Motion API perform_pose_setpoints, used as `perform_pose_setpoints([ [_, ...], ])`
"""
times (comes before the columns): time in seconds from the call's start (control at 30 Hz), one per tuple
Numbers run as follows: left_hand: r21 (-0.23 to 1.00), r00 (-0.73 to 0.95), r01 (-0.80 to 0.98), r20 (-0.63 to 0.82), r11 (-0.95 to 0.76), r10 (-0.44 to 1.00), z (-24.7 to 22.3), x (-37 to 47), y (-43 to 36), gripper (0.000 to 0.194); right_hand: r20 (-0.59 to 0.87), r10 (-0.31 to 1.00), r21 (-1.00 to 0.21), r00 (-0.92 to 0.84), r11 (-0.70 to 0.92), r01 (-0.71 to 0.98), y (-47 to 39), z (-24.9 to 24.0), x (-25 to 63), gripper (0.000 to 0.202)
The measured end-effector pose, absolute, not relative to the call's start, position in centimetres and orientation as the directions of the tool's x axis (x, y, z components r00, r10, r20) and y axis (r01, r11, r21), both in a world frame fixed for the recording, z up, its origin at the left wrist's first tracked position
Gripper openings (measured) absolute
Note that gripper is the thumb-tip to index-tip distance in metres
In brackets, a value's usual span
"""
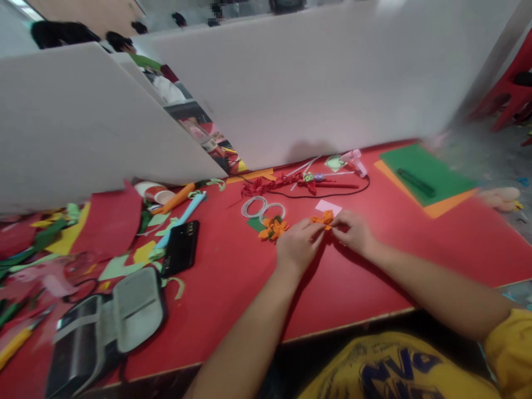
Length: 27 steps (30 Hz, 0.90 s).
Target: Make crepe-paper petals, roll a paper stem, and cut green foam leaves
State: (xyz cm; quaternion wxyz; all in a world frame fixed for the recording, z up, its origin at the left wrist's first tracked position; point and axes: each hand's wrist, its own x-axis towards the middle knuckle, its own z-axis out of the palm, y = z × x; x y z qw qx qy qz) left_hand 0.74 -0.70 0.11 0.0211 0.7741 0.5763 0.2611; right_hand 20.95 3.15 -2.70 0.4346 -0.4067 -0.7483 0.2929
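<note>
Over the red table, my left hand (300, 244) and my right hand (353, 231) meet at a small orange flower (327, 218). Fingertips of both hands pinch its lower edge from either side. A pale pink paper piece (332, 207) lies just behind the flower. Left of my left hand rests another orange flower cluster (273, 228) with green parts, touching a pale ring (273, 212) and a green paper piece (254, 224). A second coiled ring (254, 206) sits beside it.
Behind my hands lie red crafted strips (286, 184) and a pink glue gun (354, 162) with a black cable. Green sheets (428, 172) are at the right. A phone (180, 247), an open case (139, 309) and paper scraps crowd the left. White panels (311, 88) stand behind.
</note>
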Motion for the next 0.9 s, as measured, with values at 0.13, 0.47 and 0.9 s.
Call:
perform_pose_setpoints([
  [0.13,0.347,0.174,0.904,0.237,-0.251,0.956,0.2,1.4,-1.2,0.019,0.368,0.843,-0.717,-0.393,0.526,0.457,3.5,-3.5,21.3,0.015],
  [0.47,0.295,0.270,0.906,0.148,-0.303,0.951,0.3,1.5,-0.9,0.017,0.289,0.781,-0.536,-0.554,0.611,0.582,2.7,-2.8,21.9,0.013],
  [0.9,0.352,0.346,0.854,0.163,-0.382,0.924,0.4,0.8,-0.6,0.015,0.302,0.712,-0.385,-0.634,0.700,0.602,2.7,-1.6,22.0,0.012],
])
